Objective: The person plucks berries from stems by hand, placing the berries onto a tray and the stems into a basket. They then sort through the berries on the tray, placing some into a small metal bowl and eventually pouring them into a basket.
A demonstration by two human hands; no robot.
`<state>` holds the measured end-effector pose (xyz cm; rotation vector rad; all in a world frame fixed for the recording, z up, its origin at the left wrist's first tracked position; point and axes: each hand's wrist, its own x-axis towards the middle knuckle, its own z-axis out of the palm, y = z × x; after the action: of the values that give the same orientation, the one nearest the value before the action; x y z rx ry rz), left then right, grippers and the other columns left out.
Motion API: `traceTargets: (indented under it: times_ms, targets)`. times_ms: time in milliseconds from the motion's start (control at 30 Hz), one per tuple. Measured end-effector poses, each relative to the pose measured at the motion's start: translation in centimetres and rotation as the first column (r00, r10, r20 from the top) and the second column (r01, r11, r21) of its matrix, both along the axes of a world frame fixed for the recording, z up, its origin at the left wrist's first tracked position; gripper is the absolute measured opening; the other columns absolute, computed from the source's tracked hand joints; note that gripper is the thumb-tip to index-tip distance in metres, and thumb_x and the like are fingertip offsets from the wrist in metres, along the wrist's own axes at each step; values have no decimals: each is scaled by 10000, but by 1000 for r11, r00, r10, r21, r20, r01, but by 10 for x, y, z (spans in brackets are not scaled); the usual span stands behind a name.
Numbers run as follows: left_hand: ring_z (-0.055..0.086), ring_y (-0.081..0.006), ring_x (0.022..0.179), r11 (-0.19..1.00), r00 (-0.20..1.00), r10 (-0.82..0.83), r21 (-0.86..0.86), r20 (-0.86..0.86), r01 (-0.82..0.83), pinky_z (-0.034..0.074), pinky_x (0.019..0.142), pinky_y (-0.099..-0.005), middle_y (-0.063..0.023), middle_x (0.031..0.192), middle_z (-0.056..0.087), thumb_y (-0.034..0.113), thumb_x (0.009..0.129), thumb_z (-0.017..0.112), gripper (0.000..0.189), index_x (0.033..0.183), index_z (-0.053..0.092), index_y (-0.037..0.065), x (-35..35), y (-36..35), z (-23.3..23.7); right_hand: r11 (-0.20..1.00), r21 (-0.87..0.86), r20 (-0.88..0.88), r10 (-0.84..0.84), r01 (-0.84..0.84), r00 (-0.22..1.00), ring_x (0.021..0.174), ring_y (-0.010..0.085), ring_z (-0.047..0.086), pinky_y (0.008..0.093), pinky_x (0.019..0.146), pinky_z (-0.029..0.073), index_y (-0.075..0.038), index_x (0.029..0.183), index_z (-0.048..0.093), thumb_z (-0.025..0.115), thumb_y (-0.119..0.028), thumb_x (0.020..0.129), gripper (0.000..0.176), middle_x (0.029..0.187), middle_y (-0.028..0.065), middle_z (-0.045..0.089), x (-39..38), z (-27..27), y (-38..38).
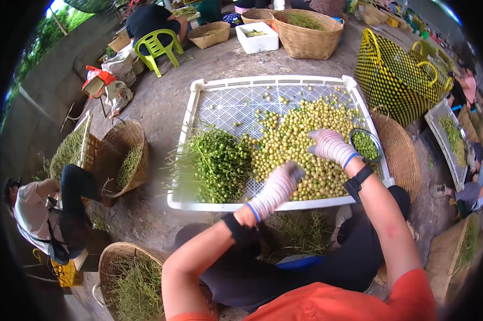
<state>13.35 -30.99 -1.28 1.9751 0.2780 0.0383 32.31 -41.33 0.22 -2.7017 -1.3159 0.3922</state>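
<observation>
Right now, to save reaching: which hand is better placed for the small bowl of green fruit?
Probably right: the right hand lies beside the bowl; the left hand is farther, nearer the stalks.

Head camera looks steeply down, close over the white tray (226, 105).

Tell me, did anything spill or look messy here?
A little. A few fruits lie scattered on the white tray, apart from the big pile, and green stems litter the ground by its near edge. Nothing looks broken.
</observation>
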Motion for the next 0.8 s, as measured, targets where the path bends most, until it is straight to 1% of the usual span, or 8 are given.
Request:
traceTargets:
  times_ms: [167, 300, 400, 467, 633, 733, 767, 800]
  targets:
    - [601, -343, 997, 601, 817, -520, 573, -251, 558, 495, 824, -432, -153, 1039, 610, 232, 761, 658, 530, 1258, 509, 125, -68, -43, 23, 742, 637, -350, 34, 211, 936, 937, 211, 636, 327, 840, 485, -59, 1186, 591, 655, -196, 839, 379, 1063, 148, 664, 45, -20, 98]
    - [597, -358, 1000, 544, 595, -621, 266, -510, 796, 491, 815, -439, -142, 1069, 606, 248, 756, 678, 548, 1262, 514, 116, -64, -29, 29, 693, 695, -403, 151, 194, 903, 925, 187, 621, 316, 831, 481, -54, 1176, 593, 635, -123, 858, 328, 1037, 124, 666, 64, -77, 182]
    - [610, -344, 944, 771, 764, -490, 200, -420, 605, 485, 781, -429, -165, 938, 631, 240, 783, 665, 312, 1041, 635, 68, -65, 4, 47, 769, 629, -438, 227, 116, 870, 939, 186, 615, 316, 839, 479, -67, 1246, 545, 671, -182, 837, 443, 1045, 128, 663, -7, -26, 197]
    - [604, -311, 891, 999, 998, -26, 24, 56, 25, 478, 785, -389, -145, 890, 625, 167, 761, 711, 276, 995, 619, 52, -82, 23, 34, 656, 744, -218, 417, -127, 882, 937, 201, 618, 314, 788, 501, -75, 1335, 454, 703, -296, 813, 619, 1027, 133, 660, -18, -51, 211]
    - [285, -272, 1324, 406, 470, 881, -583, 46, -704, 232, 1097, -356, -195, 1433, 307, 122, 748, 761, 864, 1424, 239, -15, -125, 69, 13, 986, 152, -580, 148, -72, 801, 1035, 221, 591, 277, 643, 538, -38, 1407, 288, 591, -304, 905, 644, 1108, 186, 594, -7, -83, 242]
    - [265, -295, 1341, 311, 292, 950, -399, 110, -862, 214, 1105, -366, -236, 1445, 274, 192, 710, 801, 948, 1418, 219, -50, -148, 109, -9, 724, 162, -929, 341, 670, -144, 1194, 333, 482, 380, 860, 526, 9, 1418, 224, 520, -514, 894, 797, 1395, 255, 347, -31, -99, 264]
    - [263, -309, 1343, 349, 325, 935, -205, 145, -914, 210, 1108, -371, -258, 1442, 267, 231, 676, 824, 998, 1411, 218, -65, -153, 121, -21, 726, 165, -926, 348, 667, -149, 1194, 333, 482, 380, 860, 526, 9, 1418, 224, 520, -514, 894, 797, 1395, 255, 347, -36, -94, 270]
    - [260, -323, 1345, 371, 365, 915, -2, 168, -929, 206, 1110, -377, -280, 1439, 260, 270, 643, 848, 1049, 1404, 217, -81, -158, 129, -32, 853, 452, -856, 332, 262, 396, 1265, 348, 391, 416, 961, 432, 17, 1427, 190, 558, -618, 801, 965, 1429, 257, 295, -37, -89, 275]
